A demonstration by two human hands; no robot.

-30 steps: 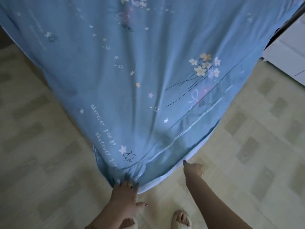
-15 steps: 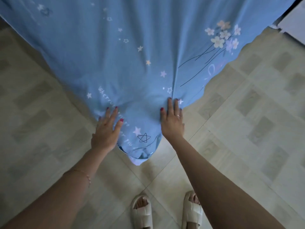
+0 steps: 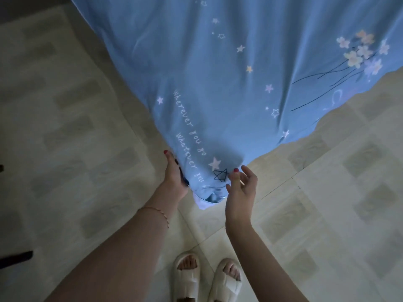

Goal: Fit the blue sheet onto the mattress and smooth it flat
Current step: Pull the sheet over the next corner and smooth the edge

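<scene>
The blue sheet point(image 3: 218, 83), printed with stars, flowers and white script, drapes over the mattress corner, which points toward me; the mattress itself is hidden. My left hand point(image 3: 174, 175) lies along the left side of the corner. Its thumb is on the outside and its fingers are tucked behind the sheet's hanging edge, holding the fabric. My right hand point(image 3: 241, 190) is at the right side of the corner tip, thumb and fingertips touching the cloth beside a black outlined star, fingers loosely spread. A pale hem hangs below the tip.
Pale tiled floor point(image 3: 327, 203) surrounds the bed corner on both sides. My feet in white sandals point(image 3: 207, 277) stand just below the corner. A dark object point(image 3: 15, 258) juts in at the left edge.
Both hands have slid down from the flat top of the sheet to the tip of the corner. The left now reaches under the hanging edge, and the right has lifted to a light touch.
</scene>
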